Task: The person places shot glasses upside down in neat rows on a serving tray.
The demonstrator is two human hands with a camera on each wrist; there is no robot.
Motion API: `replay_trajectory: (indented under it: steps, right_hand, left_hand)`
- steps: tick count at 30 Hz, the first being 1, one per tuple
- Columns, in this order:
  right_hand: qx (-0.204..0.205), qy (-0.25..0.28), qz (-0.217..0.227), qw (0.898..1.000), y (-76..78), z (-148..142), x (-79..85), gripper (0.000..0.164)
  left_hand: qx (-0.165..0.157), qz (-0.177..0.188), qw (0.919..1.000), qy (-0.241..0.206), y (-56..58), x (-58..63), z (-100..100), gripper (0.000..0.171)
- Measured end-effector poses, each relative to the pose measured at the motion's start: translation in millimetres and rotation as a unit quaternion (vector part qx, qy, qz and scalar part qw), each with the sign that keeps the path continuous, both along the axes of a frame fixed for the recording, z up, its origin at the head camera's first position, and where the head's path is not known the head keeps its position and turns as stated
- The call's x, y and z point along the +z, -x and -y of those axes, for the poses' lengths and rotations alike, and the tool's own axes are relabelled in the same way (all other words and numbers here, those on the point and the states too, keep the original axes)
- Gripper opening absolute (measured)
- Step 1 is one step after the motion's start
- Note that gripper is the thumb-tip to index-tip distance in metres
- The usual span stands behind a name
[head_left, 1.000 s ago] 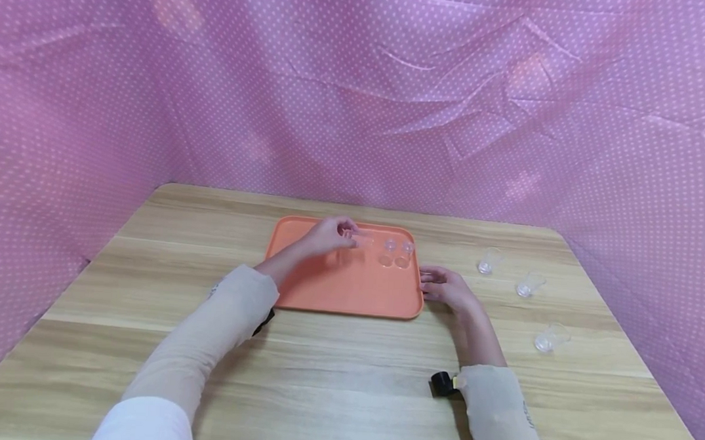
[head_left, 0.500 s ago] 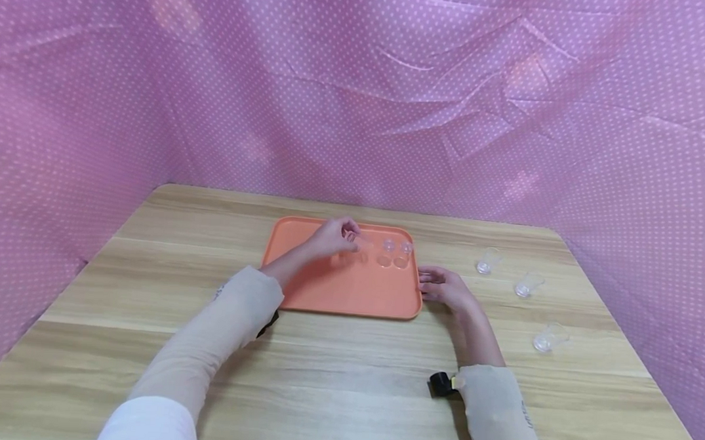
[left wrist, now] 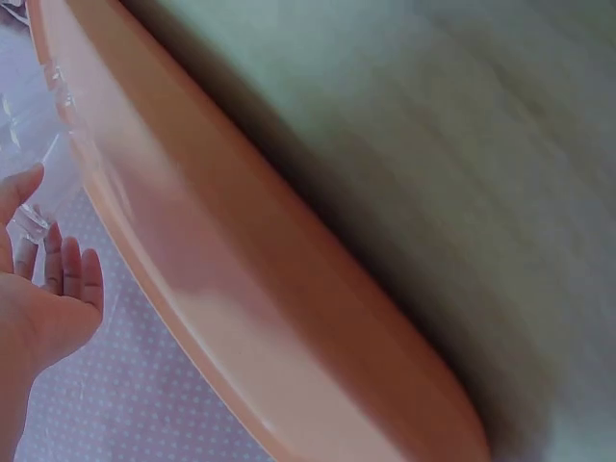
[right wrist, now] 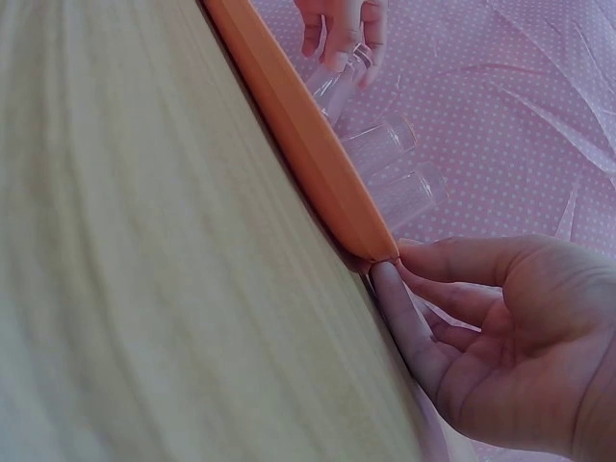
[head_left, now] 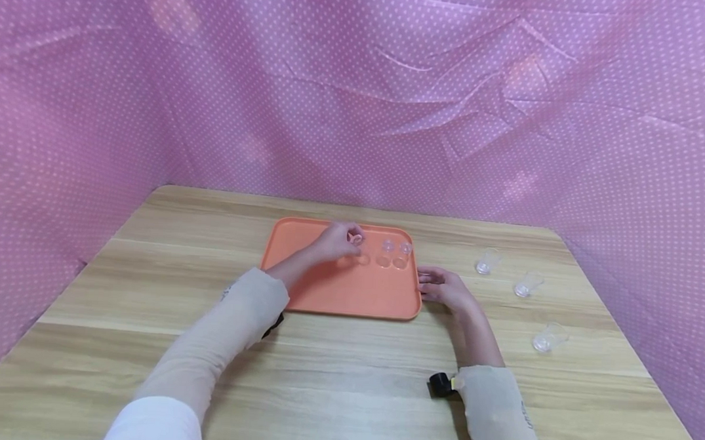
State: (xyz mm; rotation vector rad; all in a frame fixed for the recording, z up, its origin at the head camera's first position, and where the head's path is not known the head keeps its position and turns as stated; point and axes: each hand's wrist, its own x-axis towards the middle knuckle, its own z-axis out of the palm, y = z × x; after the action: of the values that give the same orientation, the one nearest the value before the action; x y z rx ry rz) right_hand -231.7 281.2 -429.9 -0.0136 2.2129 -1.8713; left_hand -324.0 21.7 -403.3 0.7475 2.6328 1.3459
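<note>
On the orange tray [head_left: 326, 291], my left hand [head_left: 335, 242] pinches a small clear glass [head_left: 356, 238] by its thick base, which points up. The mouth ring of this glass shows low under my fingers, close over the tray. The right wrist view shows the glass [right wrist: 332, 91] hanging from the fingertips. Two more clear glasses [head_left: 406, 248] stand upside down side by side near the tray's right end. My right hand [head_left: 448, 290] touches the tray's right edge, thumb [right wrist: 457, 258] and index finger straight at the rim, palm bare.
Three clear glasses stand upright on the wooden table [head_left: 351, 390] right of the tray: a far glass [head_left: 488, 260], a middle glass [head_left: 528, 285] and a near glass [head_left: 550, 337]. Pink dotted cloth [head_left: 357, 102] hangs behind and at both sides. A black wrist camera [head_left: 441, 385] juts from my right sleeve.
My left hand has moved slightly right, and its glass has turned from lying sideways to mouth down. My right hand stays at the tray's edge.
</note>
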Motion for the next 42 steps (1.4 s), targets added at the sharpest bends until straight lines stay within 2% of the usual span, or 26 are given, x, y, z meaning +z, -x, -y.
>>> replay_trajectory:
  steps: [3,7,13,20,28,33,42]
  right_hand:
    - [-0.002,-0.001,0.000,1.000,0.5,0,-1.2,0.044]
    - [-0.002,-0.005,0.001,1.000,0.9,-1,-3.2,0.043]
    - [-0.001,-0.009,0.000,1.000,0.0,-1,-3.4,0.043]
    - [0.003,-0.002,-0.001,1.000,0.8,0,-3.8,0.043]
    - [0.002,0.000,0.000,1.000,1.6,-1,-3.7,0.043]
    - [0.003,0.001,-0.003,1.000,1.8,-2,-4.0,0.043]
    - [0.001,0.000,-0.003,1.000,1.7,-2,-3.2,0.043]
  left_hand:
    - [-0.005,-0.001,1.0000,0.007,-0.5,0.1,-3,0.028]
    - [-0.020,-0.020,0.9994,0.021,0.4,-0.5,-7,0.024]
    - [-0.029,-0.037,0.9985,0.027,1.1,-2.0,-11,0.027]
    - [-0.020,-0.006,0.9998,0.007,2.5,-7.8,-14,0.031]
    - [-0.008,0.050,0.9976,-0.047,4.1,-12.4,-14,0.034]
    - [-0.007,0.057,0.9960,-0.069,4.3,-13.0,-13,0.035]
    - [0.000,0.064,0.9955,-0.069,4.8,-12.5,-14,0.034]
